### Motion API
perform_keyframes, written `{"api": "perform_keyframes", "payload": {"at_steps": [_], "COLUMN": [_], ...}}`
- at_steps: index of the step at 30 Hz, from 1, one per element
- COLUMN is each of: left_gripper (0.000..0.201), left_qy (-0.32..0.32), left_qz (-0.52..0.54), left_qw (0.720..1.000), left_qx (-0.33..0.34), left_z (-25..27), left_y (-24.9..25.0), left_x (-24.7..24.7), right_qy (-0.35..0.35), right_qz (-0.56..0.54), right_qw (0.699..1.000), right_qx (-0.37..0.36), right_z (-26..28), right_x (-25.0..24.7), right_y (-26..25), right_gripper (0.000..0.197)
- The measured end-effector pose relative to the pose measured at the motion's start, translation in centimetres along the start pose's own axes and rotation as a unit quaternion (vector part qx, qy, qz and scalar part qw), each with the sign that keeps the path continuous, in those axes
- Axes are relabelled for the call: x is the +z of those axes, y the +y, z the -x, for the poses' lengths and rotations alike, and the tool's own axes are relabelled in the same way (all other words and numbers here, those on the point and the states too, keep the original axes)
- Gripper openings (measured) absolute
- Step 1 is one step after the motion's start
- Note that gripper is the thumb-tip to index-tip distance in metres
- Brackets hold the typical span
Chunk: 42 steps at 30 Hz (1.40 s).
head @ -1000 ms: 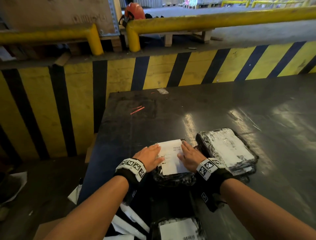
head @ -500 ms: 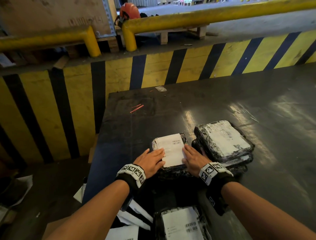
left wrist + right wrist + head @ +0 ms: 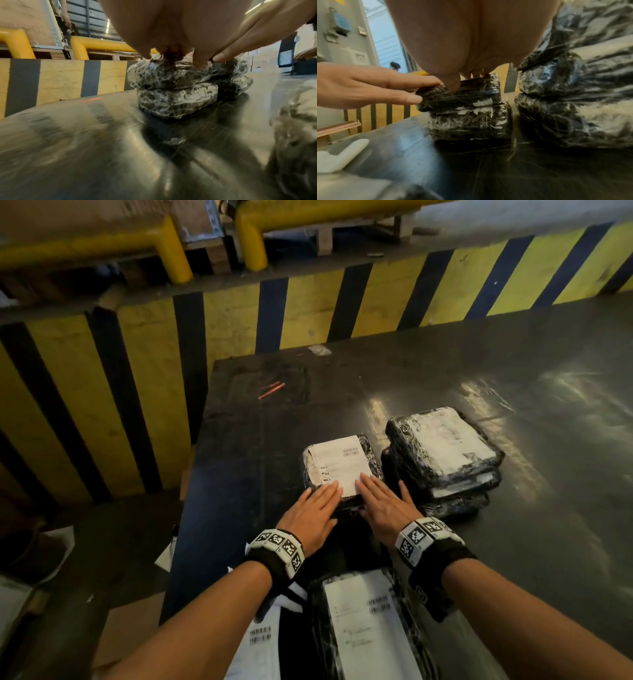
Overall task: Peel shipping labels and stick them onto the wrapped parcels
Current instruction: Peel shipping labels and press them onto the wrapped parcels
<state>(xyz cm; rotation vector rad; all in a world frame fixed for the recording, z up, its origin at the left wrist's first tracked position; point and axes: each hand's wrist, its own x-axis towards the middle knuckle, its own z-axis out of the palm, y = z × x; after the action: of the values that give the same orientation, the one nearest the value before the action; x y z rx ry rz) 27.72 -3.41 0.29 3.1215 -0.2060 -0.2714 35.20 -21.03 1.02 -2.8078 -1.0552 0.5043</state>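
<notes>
While both hands lie flat on the near edge of one parcel (image 3: 337, 470), the relation that matters is that the label (image 3: 337, 465) runs away from the fingertips toward the top of the frame, its long axis pointing up-frame. Left of centre, the left hand (image 3: 308, 513) has straight fingers pressing the label's lower left corner, gripping nothing. Just right of it, the right hand (image 3: 383, 506) presses the lower right corner the same way, equally near. I judge the next smoothing stroke must travel up-frame. Further right, touching-close, sits a stack (image 3: 442, 460) of labelled parcels on the counter (image 3: 548, 542).
</notes>
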Motion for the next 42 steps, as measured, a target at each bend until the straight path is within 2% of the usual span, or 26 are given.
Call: {"api": "perform_keyframes", "payload": {"at_steps": [8,11,13,16,19,21,25,32,42], "left_gripper": [0.056,0.053,0.052,0.053,0.054,0.057,0.054,0.050,0.039], "left_qy": [0.003,0.018,0.073,0.169,0.157,0.127,0.116,0.114,0.164], "left_qz": [0.045,0.123,0.209,0.315,0.385,0.393,0.408,0.427,0.446], "left_qw": [0.999,0.991,0.972,0.922,0.882,0.880,0.865,0.862,0.847], "left_qx": [-0.013,-0.042,-0.077,-0.147,-0.220,-0.237,-0.267,-0.247,-0.239], "left_z": [1.9,2.2,1.8,0.2,-2.4,-3.6,-4.2,-3.5,-2.6], "left_y": [-1.5,-1.4,-1.6,-1.7,-1.5,-1.4,-1.5,-2.2,-2.5], "left_x": [0.5,0.4,-0.4,-1.7,-2.2,-1.6,-0.5,-0.3,-3.3], "right_qy": [0.000,-0.009,0.011,0.039,0.028,0.023,0.041,0.044,0.087], "right_qz": [-0.058,-0.121,-0.165,-0.211,-0.223,-0.247,-0.319,-0.329,-0.302], "right_qw": [0.996,0.988,0.982,0.974,0.971,0.965,0.939,0.927,0.930], "right_qx": [0.061,0.096,0.087,0.078,0.075,0.088,0.124,0.173,0.191], "right_z": [0.0,0.5,0.4,0.0,-1.0,-1.6,-2.2,-2.4,-2.4], "right_x": [0.6,0.1,-0.9,-2.6,-3.6,-3.7,-3.6,-3.5,-5.4], "right_y": [0.9,1.7,2.0,1.8,1.1,0.6,-0.1,-0.4,-1.4], "right_gripper": [0.058,0.064,0.065,0.062,0.060,0.059,0.058,0.064,0.061]}}
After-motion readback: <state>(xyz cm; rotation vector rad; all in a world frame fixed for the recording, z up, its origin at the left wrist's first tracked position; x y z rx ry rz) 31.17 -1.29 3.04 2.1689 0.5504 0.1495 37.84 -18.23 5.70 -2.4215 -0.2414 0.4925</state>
